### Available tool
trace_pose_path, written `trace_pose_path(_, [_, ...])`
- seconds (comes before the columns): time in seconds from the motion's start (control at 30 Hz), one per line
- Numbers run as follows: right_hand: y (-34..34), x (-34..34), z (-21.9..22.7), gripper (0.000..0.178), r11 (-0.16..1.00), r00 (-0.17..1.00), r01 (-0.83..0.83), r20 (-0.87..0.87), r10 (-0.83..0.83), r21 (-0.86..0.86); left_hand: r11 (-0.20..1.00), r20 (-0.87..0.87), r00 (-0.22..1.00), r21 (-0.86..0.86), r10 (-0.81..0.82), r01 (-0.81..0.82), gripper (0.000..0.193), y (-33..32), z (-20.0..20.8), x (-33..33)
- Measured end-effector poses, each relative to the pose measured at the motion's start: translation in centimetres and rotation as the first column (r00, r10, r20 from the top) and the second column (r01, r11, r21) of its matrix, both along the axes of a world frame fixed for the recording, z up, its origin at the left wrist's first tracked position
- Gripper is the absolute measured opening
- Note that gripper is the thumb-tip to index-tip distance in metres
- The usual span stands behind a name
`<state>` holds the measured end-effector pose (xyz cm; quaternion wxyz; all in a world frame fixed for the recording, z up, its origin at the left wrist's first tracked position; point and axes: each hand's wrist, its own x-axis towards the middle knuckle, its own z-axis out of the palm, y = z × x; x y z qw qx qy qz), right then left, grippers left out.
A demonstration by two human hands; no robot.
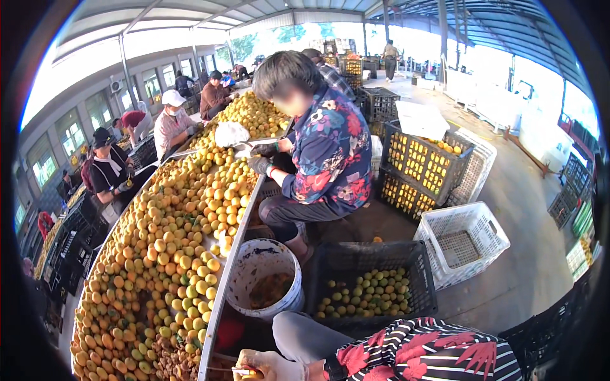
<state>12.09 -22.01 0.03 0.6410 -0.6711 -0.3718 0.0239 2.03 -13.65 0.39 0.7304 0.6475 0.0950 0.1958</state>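
My right hand [272,366], in a pale glove, is closed at the lower edge, beside the metal rim of a long sorting table [230,260]. It grips what looks like a small knife [253,370] with a red-orange handle; a thin blade seems to point toward the table. Part of this hand is cut off by the frame. Above it shows my bent grey-clad knee [311,333]. Small round yellow-orange fruits [165,247] cover the table in a deep heap, with brown scraps [176,363] near my hand. My left hand is out of sight.
A white bucket [232,289] holding brown waste and a black crate [426,279] of greenish fruits stand beyond my knee. A white crate [502,244] and stacked fruit crates [416,168] lie right. A co-worker in a floral shirt [333,149] sits ahead; several others work across the table.
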Motion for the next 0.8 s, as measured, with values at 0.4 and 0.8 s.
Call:
trace_pose_path(0.4, [0.2,-0.1,0.2,0.023,1.0,0.997,0.025,0.066,-0.026,0.008,0.979,-0.042,0.987,0.139,0.156,-0.149,0.026,0.4,-4.4,0.7])
trace_pose_path(0.8, [0.5,-0.3,0.3,0.023,1.0,0.989,0.029,0.142,-0.029,0.007,0.936,-0.142,0.99,-0.344,0.027,-0.075,0.038,0.6,-4.1,0.3])
